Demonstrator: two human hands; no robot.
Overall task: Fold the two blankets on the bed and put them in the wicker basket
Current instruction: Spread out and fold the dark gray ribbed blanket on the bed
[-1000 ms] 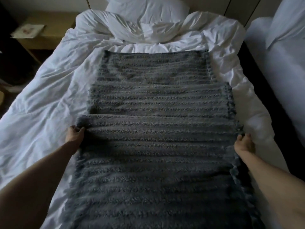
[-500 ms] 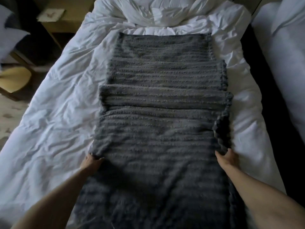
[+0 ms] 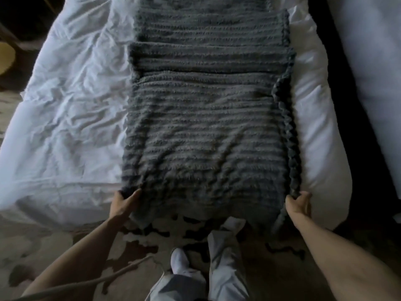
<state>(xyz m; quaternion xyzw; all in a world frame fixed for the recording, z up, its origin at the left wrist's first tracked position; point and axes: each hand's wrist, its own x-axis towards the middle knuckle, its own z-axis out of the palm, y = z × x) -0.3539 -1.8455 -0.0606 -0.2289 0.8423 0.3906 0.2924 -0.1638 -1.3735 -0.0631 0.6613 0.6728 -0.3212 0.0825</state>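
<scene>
Gripping the blanket (image 3: 206, 131) at the foot of the bed (image 3: 321, 161)

You are holding the ribbed grey blanket by its two near corners. It is lying lengthwise down the middle of the bed, doubled into stepped layers farther up, with its near edge reaching past the bed's end. Your left hand (image 3: 123, 205) is pinching the left corner, thumb and fingers curled round the fabric. Your right hand (image 3: 297, 205) is gripping the right corner likewise. A crumpled white duvet (image 3: 65, 109) is lying beneath. You are standing on patterned carpet (image 3: 65, 253), pale trousers (image 3: 223, 268) showing below.
</scene>
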